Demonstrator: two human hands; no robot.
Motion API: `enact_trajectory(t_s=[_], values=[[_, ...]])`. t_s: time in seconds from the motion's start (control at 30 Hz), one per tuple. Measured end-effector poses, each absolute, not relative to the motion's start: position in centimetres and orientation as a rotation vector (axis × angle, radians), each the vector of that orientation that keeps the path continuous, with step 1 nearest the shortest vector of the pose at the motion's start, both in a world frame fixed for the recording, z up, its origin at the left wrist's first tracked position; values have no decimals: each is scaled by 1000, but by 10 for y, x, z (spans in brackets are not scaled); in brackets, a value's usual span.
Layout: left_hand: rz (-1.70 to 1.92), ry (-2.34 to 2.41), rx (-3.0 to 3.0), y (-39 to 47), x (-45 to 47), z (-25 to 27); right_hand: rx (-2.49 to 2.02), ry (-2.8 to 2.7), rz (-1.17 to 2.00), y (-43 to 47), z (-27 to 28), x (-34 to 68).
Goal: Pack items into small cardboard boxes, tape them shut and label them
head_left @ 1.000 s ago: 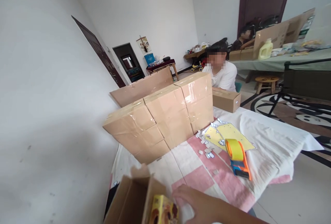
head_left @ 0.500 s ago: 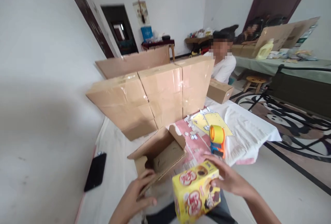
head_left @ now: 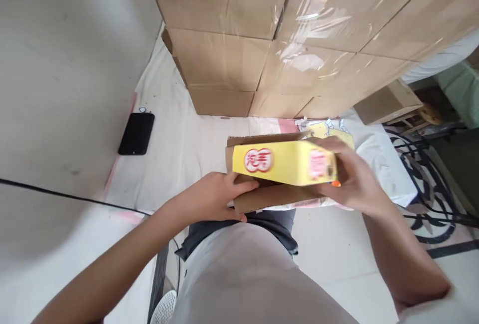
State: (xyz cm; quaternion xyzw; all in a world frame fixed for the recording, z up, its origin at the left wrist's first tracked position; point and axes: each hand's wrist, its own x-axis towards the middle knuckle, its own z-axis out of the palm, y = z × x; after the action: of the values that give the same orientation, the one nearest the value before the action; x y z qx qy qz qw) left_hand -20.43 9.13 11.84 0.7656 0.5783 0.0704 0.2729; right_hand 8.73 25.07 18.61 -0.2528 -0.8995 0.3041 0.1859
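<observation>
A yellow snack box (head_left: 273,162) with red-and-white lettering is tilted over the mouth of an open cardboard box (head_left: 279,198). My right hand (head_left: 350,176) grips the snack box by its right end, fingers on the far side and thumb on the near side. On the left, my left hand (head_left: 219,194) pinches the near wall of the cardboard box, with fingers over its edge and the thumb outside. The snack box hides most of the cardboard box's inside. Behind its right end, a small bit of orange shows (head_left: 336,183).
Taped cardboard boxes (head_left: 224,59) form a wall at the back of the cloth-covered table (head_left: 175,134). At the left edge lies a black phone (head_left: 136,134). A smaller brown box (head_left: 389,102) sits at the right. A black cable (head_left: 75,197) runs across the left side.
My view has tipped down. The snack box has gone from beside the cardboard box to over its opening, in my right hand. My left hand stays at the cardboard box.
</observation>
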Motion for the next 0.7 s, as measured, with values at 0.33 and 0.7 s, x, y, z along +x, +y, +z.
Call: enact_trajectory(t_s=[0.33,0.7], values=[[1181,1881,1980,51,-214,53,-774,-2955,653,261,179,58],[874,1987,1806,52,-221,7,-490,-3378,207,271,149,0]])
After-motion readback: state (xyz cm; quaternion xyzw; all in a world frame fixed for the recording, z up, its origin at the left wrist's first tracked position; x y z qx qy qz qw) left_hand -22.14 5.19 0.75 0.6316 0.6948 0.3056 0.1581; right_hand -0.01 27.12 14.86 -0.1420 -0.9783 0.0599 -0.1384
